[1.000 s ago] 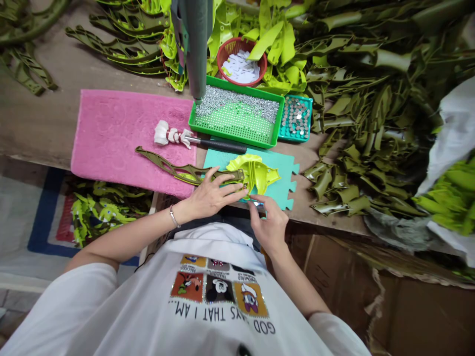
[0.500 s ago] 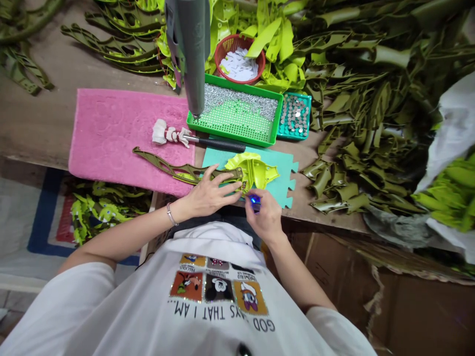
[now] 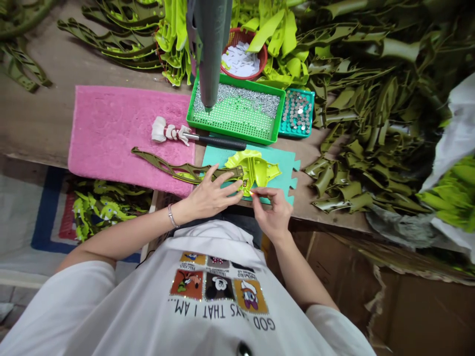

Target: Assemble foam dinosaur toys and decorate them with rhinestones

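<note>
My left hand (image 3: 213, 195) lies with fingers spread on a long olive-green plastic piece (image 3: 159, 162), which is joined to a lime-green plastic shell (image 3: 264, 170). Its fingertips rest near the shell's lower left edge. At that same edge, my right hand (image 3: 273, 212) pinches a small glowing light (image 3: 252, 194), orange-red now. Its body is mostly hidden by the fingers. The shell lies inner side up on a teal foam mat (image 3: 287, 175), and the olive piece reaches left across a pink towel (image 3: 111, 133).
Behind the mat lie a black-handled tool (image 3: 222, 144) with a cloth-wrapped end, a green tray (image 3: 237, 131) of screws and a teal tray (image 3: 298, 129) of metal discs. A grey powered screwdriver (image 3: 211, 59) hangs above. Olive parts (image 3: 349, 148) are heaped right; a red basket (image 3: 264, 64) holds white pieces.
The light at my right fingertips has gone from blue to orange-red. My right hand has shifted slightly right, its fingers straighter. The hanging screwdriver sits a little further right. My left hand stays put.
</note>
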Motion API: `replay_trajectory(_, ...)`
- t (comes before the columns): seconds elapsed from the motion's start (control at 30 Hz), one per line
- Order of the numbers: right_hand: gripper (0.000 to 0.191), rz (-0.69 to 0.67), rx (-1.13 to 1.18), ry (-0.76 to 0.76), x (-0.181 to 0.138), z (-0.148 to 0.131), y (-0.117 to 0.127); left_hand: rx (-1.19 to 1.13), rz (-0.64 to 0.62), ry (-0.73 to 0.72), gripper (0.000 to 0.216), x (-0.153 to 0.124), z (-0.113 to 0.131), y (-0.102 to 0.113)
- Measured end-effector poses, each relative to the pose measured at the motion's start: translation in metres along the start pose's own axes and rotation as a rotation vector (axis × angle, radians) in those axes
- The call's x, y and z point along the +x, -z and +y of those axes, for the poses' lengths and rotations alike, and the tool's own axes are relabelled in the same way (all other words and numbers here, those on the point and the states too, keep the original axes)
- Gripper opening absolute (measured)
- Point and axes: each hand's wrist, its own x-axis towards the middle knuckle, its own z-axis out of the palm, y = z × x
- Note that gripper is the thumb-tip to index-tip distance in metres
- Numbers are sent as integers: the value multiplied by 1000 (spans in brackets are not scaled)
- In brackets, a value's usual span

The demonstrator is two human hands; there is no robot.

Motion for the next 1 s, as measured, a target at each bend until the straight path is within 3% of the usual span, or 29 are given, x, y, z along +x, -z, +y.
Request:
replay_trajectory(0.13,18,0,57,-33,1,-1,-4,14,42,-3,26,0,0,-1)
replay_trajectory(0.3,19,26,-32,-73,0,-3,-6,18,52,-2,26,-2,-1,-4)
replay_trajectory(0.63,17,-20,-54,-535,4,-9,-5,-21,65,17,30,-5,-1,-13)
replay_trajectory(1.0,14,-130,-46,-586,18,-18,3,-28,17,67,59,-1,10,-13)
